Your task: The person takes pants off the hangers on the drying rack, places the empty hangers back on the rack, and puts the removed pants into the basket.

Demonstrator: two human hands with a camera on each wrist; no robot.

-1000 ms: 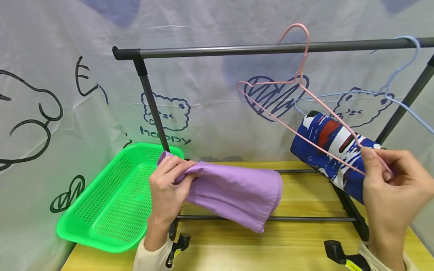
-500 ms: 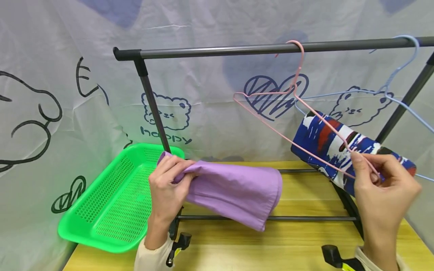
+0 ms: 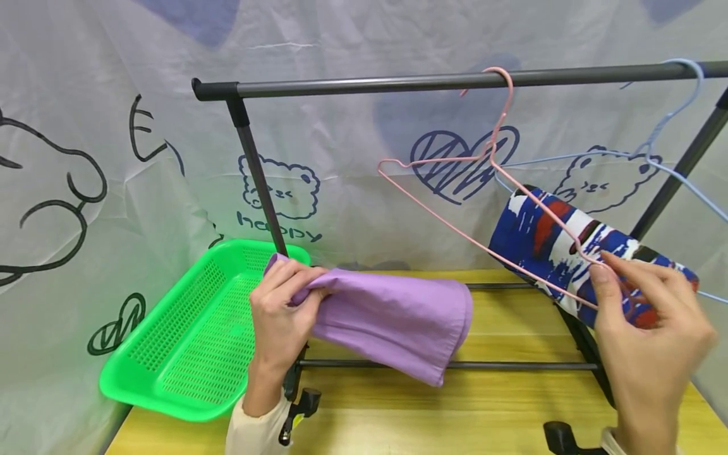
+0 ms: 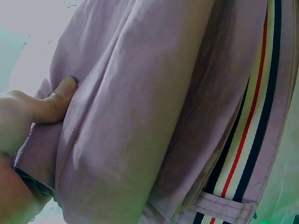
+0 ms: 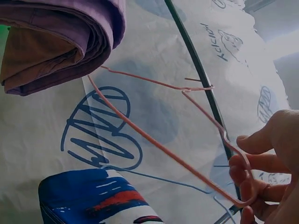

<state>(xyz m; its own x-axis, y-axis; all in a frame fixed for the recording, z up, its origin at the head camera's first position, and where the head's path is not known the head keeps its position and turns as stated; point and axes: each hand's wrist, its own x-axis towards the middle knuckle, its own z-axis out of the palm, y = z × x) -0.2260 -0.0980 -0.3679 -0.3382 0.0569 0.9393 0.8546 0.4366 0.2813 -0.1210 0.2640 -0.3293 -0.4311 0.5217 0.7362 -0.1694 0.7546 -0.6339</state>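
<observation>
My left hand (image 3: 287, 313) grips one end of a folded purple garment (image 3: 392, 319), which sticks out to the right in the head view. The left wrist view shows the thumb pressing the cloth and a red, white and navy striped band (image 4: 250, 112) along the garment. A pink clothes hanger (image 3: 435, 213) has its hook over the rack's top rail (image 3: 364, 86). My right hand (image 3: 654, 335) holds the hanger's right-hand corner with thumb and fingers, pulling it tilted toward me. In the right wrist view, the fingers lie around the hanger's end.
Behind the right hand, a blue, white and red patterned garment (image 3: 560, 237) hangs folded over a light blue hanger (image 3: 671, 117). A green perforated basket (image 3: 153, 401) stands at the left. The dark rack stands on a wood-grain table (image 3: 398, 423) before a drawn-on white sheet (image 3: 352, 38).
The pink hanger came down so its hook sits over the rail, and its left end swung slightly left. My right hand shifted its fingers at the corner. The left hand stayed put.
</observation>
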